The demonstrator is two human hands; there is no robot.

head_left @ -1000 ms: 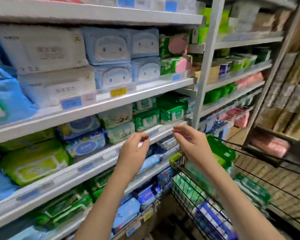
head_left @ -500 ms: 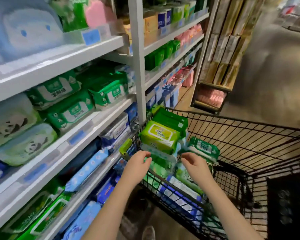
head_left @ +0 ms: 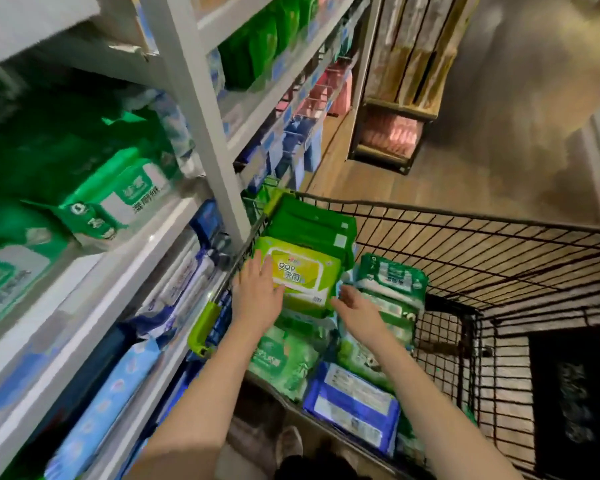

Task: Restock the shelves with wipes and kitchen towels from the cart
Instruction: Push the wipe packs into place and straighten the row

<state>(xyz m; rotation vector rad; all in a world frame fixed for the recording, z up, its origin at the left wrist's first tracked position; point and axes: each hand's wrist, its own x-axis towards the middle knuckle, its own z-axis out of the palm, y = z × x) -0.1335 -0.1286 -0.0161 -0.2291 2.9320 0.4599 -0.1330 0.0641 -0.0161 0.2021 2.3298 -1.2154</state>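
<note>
A yellow-green wipes pack [head_left: 303, 271] lies on top of the pile in the black wire cart [head_left: 465, 220]. My left hand [head_left: 258, 294] rests flat on the pack's left side with straight fingers. At the pack's right front corner, my right hand [head_left: 355, 306] touches the edge with its fingers loosely extended. Around it in the cart are dark green packs [head_left: 312, 223], a green-and-white pack [head_left: 392, 278], a pale green pack [head_left: 284, 358] and a blue pack [head_left: 354, 403].
White shelves [head_left: 125, 268] on the left hold green wipes packs [head_left: 118, 188] and blue packs [head_left: 101, 410] lower down. A white upright post [head_left: 201, 116] stands next to the cart's corner. A wooden display rack [head_left: 406, 81] stands beyond the cart.
My view swung from the shelves down to the cart. Both hands dropped from shelf height into the cart and closed in on the two sides of the yellow-green pack.
</note>
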